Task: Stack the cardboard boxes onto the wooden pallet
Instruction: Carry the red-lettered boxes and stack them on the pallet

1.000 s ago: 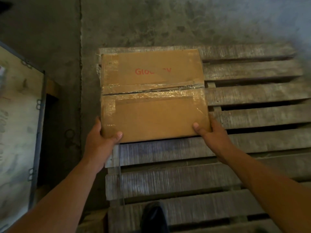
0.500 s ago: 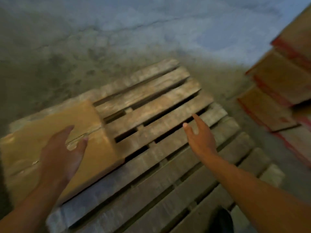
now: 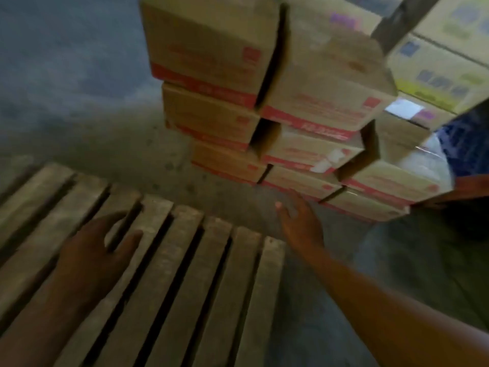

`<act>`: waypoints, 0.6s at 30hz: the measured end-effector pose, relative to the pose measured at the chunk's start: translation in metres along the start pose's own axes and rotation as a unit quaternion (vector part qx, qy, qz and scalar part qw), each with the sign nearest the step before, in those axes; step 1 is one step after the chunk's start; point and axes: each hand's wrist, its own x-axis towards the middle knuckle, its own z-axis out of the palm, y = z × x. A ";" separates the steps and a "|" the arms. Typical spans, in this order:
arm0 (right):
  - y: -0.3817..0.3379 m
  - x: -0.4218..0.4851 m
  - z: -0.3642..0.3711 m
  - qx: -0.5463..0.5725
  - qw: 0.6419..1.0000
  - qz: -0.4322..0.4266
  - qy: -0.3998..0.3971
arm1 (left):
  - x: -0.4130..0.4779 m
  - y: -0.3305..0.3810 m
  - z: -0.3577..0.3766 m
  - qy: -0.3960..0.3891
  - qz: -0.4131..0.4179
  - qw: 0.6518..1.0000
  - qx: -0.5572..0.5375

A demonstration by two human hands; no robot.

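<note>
The wooden pallet (image 3: pixel 169 274) fills the lower left, its slats bare in this blurred view. A tall stack of cardboard boxes (image 3: pixel 304 107) with red print stands on the floor beyond the pallet's right end. My left hand (image 3: pixel 92 252) hovers over the slats with fingers spread and holds nothing. My right hand (image 3: pixel 299 223) is stretched out, fingers straight, just short of the lowest boxes of the stack and empty. The box set down earlier is out of view.
More cartons with yellow and blue print (image 3: pixel 444 56) stand at the upper right behind the stack. A clear plastic-wrapped bundle (image 3: pixel 426 165) sits at the stack's right side. Grey concrete floor (image 3: pixel 66 88) lies to the left and beyond the pallet.
Both hands let go of the box on the pallet. My view swung right, from the pallet's left corner to the box stack, and my right hand moved toward that stack.
</note>
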 end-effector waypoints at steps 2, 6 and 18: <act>0.031 0.027 -0.035 0.010 0.999 0.025 0.030 | 0.018 0.071 0.019 -0.019 0.010 1.000 -0.022; 0.084 0.063 -0.092 0.035 0.992 0.070 0.102 | 0.049 0.181 0.078 -0.080 0.071 0.994 -0.013; 0.192 0.193 -0.209 0.035 0.952 0.254 0.170 | 0.145 0.384 0.269 -0.212 0.180 0.958 -0.076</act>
